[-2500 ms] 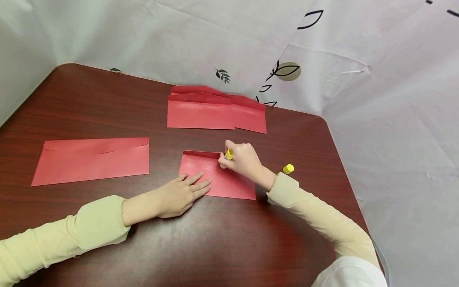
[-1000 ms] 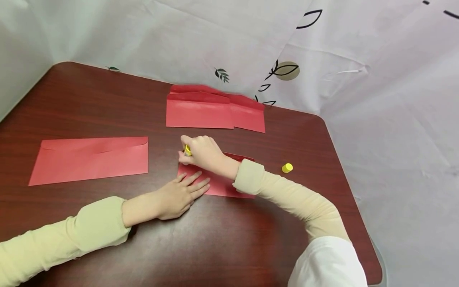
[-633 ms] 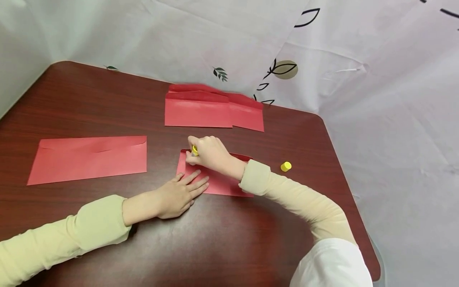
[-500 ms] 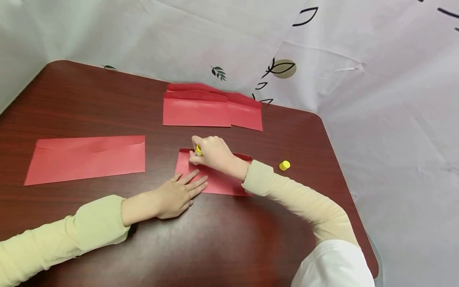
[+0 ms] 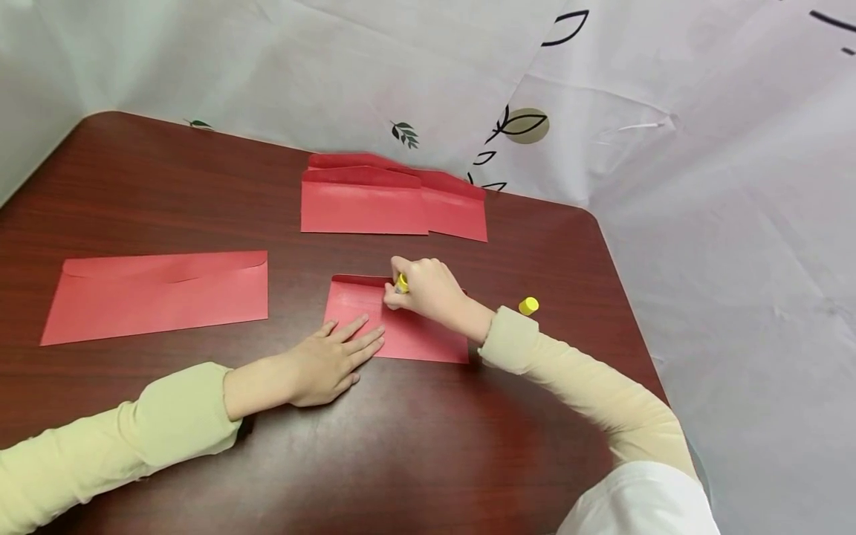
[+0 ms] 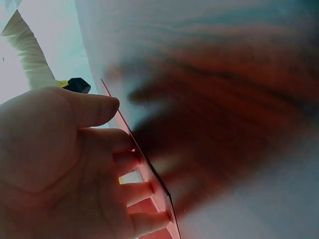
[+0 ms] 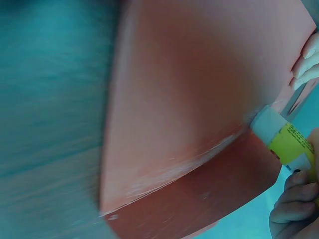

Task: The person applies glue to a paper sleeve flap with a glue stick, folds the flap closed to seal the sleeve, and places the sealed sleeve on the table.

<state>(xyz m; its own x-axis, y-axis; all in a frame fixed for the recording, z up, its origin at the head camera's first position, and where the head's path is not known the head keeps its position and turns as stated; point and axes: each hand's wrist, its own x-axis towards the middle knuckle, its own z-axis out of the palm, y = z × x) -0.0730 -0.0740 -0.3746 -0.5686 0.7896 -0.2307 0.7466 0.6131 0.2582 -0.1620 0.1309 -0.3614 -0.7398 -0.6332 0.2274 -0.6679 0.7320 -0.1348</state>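
While the left hand rests outstretched on the near-left part of the red envelope, the right hand grips a glue stick beside the flap.

A plain red envelope is lying face-down flat on the worktop, its long sides running left to right. Its darker flap is hanging open along the far side, and pale, shiny streaks are showing beside the fold. The left hand is resting its spread fingers on the envelope's near left part, while the right end is lying uncovered. Around the middle of the far side, a glue stick, yellow with a whitish end and small dark print, is leaning at a slant in the right hand, and its whitish end is touching the red paper beside the fold.
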